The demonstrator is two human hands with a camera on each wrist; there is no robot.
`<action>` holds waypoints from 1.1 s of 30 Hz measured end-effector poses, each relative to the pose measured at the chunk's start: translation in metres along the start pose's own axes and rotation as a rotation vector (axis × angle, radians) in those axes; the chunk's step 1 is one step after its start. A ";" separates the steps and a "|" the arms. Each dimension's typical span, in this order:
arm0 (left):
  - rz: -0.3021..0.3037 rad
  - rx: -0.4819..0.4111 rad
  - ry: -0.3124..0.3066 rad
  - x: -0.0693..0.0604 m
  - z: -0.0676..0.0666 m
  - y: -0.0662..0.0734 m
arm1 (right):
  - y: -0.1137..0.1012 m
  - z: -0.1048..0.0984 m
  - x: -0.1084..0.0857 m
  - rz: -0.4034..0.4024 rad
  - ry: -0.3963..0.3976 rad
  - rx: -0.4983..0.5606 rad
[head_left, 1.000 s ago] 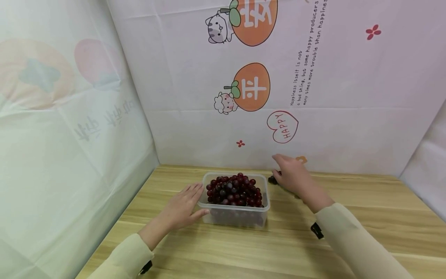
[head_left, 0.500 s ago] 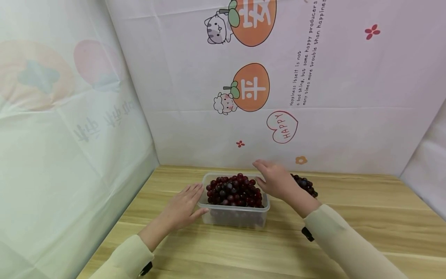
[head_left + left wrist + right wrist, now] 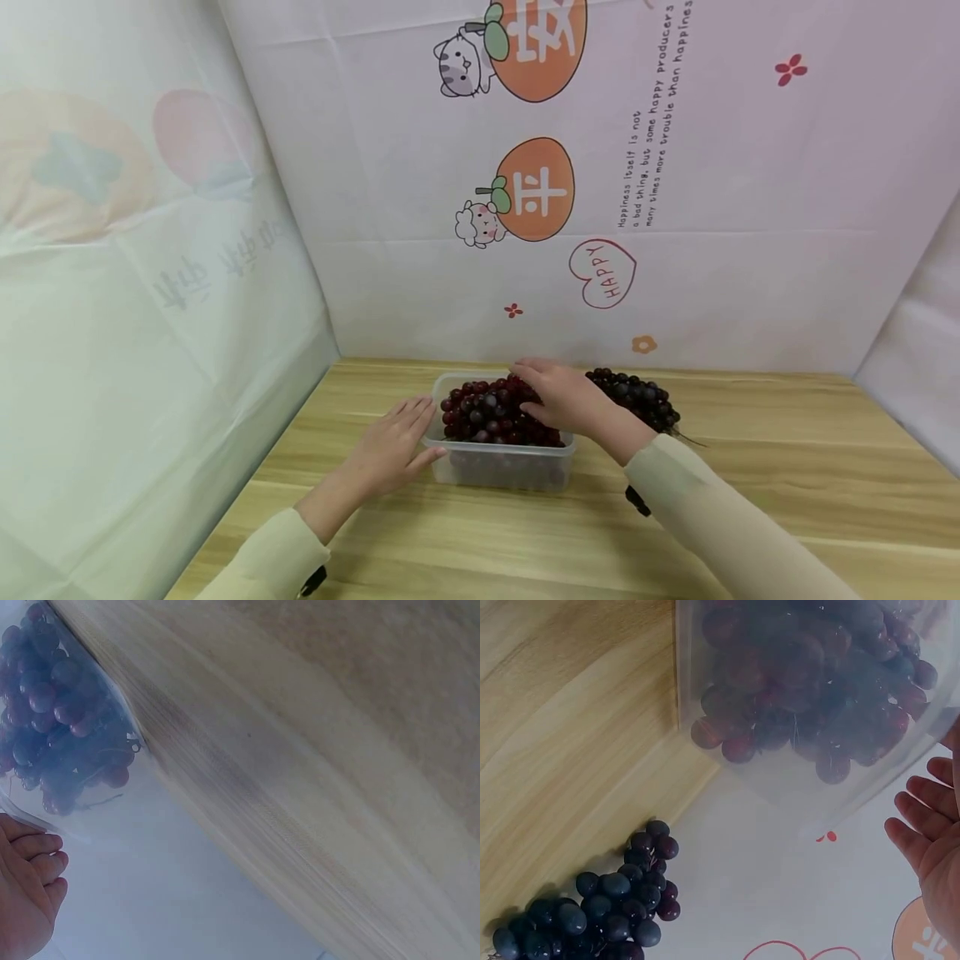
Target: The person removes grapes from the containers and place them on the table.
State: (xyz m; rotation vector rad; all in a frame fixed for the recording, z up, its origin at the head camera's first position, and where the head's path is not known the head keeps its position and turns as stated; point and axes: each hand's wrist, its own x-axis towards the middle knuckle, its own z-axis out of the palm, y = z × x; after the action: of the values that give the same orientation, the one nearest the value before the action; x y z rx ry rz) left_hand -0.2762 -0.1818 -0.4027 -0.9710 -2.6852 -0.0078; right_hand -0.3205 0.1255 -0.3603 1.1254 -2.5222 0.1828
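A clear plastic box (image 3: 501, 471) filled with dark red grapes (image 3: 486, 414) stands on the table in the head view. My left hand (image 3: 388, 448) rests against its left side, fingers stretched along the rim and thumb toward the front. Over the box's right part reaches my right hand (image 3: 572, 402), its fingers above the red grapes and holding nothing I can see. In the right wrist view its loosely bent fingers (image 3: 926, 814) lie beside the box's rim. A bunch of black grapes (image 3: 637, 398) lies right of the box, partly hidden by my right hand.
The wooden table (image 3: 750, 475) meets a white printed cloth (image 3: 420, 283) hanging at the back. Another pale cloth (image 3: 150, 375) hangs along the left side.
My right hand has moved left from the black grapes to above the red grapes in the box, uncovering the black bunch. My left hand has stayed at the box.
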 end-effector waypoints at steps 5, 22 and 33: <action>-0.004 -0.002 0.001 0.000 -0.001 0.000 | 0.000 0.004 0.006 -0.005 -0.037 0.018; 0.004 0.014 0.029 0.000 0.000 0.001 | -0.010 0.017 0.019 -0.014 -0.149 -0.039; 0.000 0.018 0.030 -0.001 0.002 0.000 | -0.016 0.023 0.029 0.018 -0.279 -0.124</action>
State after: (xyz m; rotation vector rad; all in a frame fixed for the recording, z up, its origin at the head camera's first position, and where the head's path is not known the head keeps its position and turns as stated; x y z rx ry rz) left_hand -0.2757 -0.1827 -0.4045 -0.9576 -2.6529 0.0022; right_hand -0.3332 0.0884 -0.3709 1.1472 -2.7412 -0.1343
